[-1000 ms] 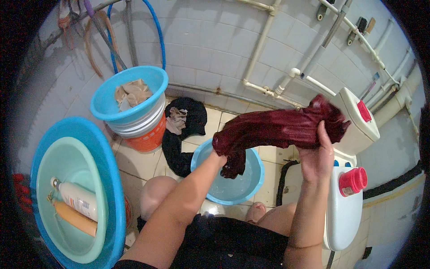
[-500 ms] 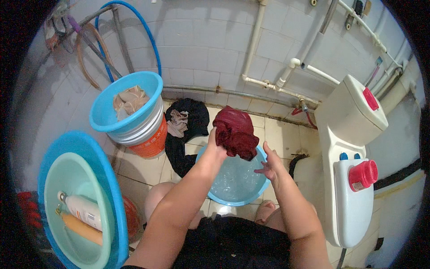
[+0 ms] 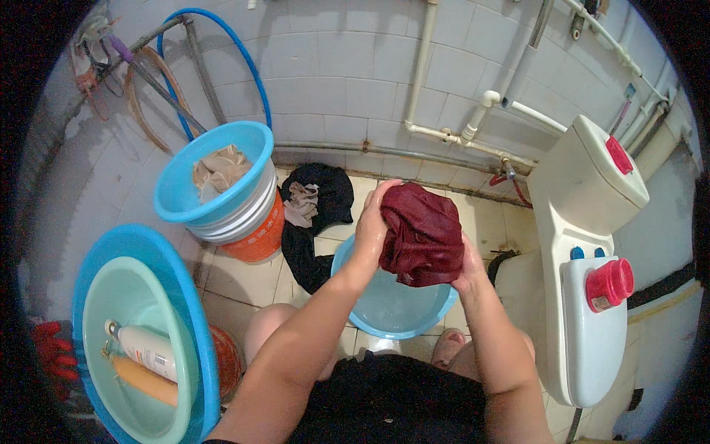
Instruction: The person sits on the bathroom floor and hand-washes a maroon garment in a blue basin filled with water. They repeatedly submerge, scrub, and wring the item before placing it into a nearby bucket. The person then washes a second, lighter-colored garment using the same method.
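Observation:
A bunched, wet-looking dark red garment (image 3: 421,233) is held up between my two hands. My left hand (image 3: 373,226) grips its left side, with the thumb and fingers partly behind the cloth. On the right edge my right hand (image 3: 471,260) holds it from below, and most of those fingers are hidden. Directly beneath is a light blue basin (image 3: 403,307) of water on the floor, partly covered by the garment. Beyond it to the left lie black clothes (image 3: 329,194) on the tiles, with a beige cloth (image 3: 302,205) on top.
At left, a blue basin (image 3: 260,140) with beige cloth sits on stacked buckets (image 3: 255,237). Nearer, a pale green basin (image 3: 100,296) holds a white bottle (image 3: 148,349) and a yellow-orange one. A toilet (image 3: 592,340) with a red tub (image 3: 610,285) on its lid stands right.
My right hand, which was open and apart from the cloth, has closed on its right side. The garment has shifted right and is spread wider between both hands.

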The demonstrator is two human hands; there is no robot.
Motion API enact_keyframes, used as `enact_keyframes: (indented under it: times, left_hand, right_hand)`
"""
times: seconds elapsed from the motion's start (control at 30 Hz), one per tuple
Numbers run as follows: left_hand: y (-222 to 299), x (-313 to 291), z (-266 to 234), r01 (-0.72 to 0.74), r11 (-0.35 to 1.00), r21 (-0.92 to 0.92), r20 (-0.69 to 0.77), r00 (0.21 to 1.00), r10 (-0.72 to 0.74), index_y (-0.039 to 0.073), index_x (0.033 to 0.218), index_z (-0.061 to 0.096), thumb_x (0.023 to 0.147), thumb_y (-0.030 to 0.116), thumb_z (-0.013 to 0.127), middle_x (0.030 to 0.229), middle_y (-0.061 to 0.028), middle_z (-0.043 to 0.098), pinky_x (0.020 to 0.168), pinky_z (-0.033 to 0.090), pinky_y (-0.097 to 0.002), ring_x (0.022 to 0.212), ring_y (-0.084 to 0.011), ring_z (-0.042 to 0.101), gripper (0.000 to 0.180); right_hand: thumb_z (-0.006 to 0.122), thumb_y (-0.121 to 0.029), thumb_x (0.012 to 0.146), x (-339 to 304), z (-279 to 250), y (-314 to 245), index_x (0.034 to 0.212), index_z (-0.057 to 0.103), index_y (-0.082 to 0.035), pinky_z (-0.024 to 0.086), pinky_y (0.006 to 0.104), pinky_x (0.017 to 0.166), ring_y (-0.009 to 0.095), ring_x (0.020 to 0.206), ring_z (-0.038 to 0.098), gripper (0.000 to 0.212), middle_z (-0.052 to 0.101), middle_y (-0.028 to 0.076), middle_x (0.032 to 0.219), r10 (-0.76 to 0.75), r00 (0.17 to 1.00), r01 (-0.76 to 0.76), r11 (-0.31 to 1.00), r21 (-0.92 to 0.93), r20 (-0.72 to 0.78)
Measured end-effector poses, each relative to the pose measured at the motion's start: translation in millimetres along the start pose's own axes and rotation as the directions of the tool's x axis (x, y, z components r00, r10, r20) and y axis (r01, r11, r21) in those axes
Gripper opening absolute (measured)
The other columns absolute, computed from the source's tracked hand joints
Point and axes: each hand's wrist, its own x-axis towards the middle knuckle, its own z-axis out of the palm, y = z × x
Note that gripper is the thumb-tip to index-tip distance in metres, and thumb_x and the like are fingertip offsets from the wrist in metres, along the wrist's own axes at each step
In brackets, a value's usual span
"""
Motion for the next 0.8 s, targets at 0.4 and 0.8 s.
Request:
enact_keyframes:
  times: [0.4, 0.8]
  left_hand:
    - [-24, -4, -13, 0.126, 0.965, 0.230, 0.569, 0.787, -0.238, 0.007, 0.140, 0.020, 0.081, 0.017, 0.058, 0.135, -0.0175, 0.036, 0.103, 0.030, -0.0364, 0.124, -0.0297, 0.037, 0.070]
    - [-46, -18, 11, 0.326, 0.945, 0.018, 0.552, 0.785, -0.281, 0.003, 0.119, 0.046, 0.079, 0.019, 0.060, 0.109, -0.0078, 0.057, 0.089, 0.042, -0.0312, 0.101, -0.0173, 0.054, 0.045]
  right_hand:
    - [0.068, -0.010, 0.079, -11, 28, 2, 0.080, 0.054, -0.008, 0.047, 0.0282, 0.059, 0.015, 0.067, 0.055, 0.014, 0.058, 0.005, 0.078, -0.315, 0.889, 0.244, 0.940, -0.237, -0.332]
    - [0.064, -0.011, 0.082, -33, 50, -53, 0.108, 0.053, -0.005, 0.049, 0.0298, 0.073, 0.019, 0.084, 0.058, 0.028, 0.058, 0.008, 0.098, -0.545, 0.814, 0.487, 0.829, -0.276, -0.201]
